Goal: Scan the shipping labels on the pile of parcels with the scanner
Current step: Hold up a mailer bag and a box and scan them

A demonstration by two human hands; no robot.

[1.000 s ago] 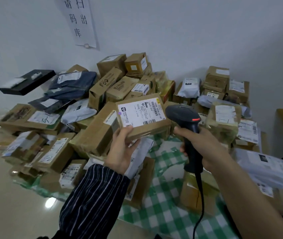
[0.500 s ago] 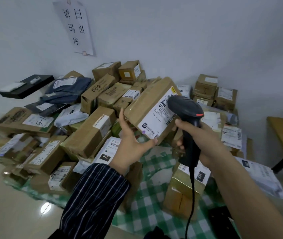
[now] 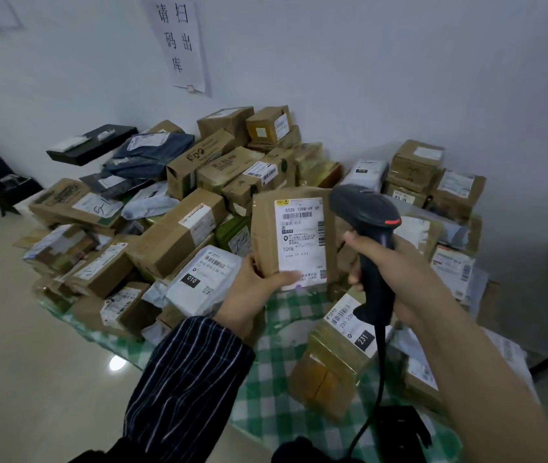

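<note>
Centre of the frame: a brown parcel (image 3: 265, 235) held upright, white shipping label (image 3: 301, 242) facing the camera. Gripped at the lower left corner by the left hand (image 3: 249, 292), thumb (image 3: 284, 279) laid flat across the label's bottom edge, remaining fingers wrapped behind the box and hidden. Striped sleeve (image 3: 185, 379) below, toward bottom centre.

Just right of the parcel: a black scanner (image 3: 364, 212), head close beside the parcel's upper right corner; touching or not, cannot tell. Right hand (image 3: 403, 275) closed firmly round the handle, fingers curled tight on the grip, one fingertip raised just under the head. Black cable (image 3: 378, 369) hanging from the handle's foot toward the bottom edge.

Behind and to the left: the pile of parcels (image 3: 179, 235), cardboard boxes and soft mailers heaped against the white wall. Lower centre: green-and-white checked cloth (image 3: 276, 372), with a box marked 231 (image 3: 336, 355) right of centre and a white mailer marked 010 (image 3: 202, 282) just left of the left hand. Top centre-left: a paper sign (image 3: 179, 41) on the wall.
</note>
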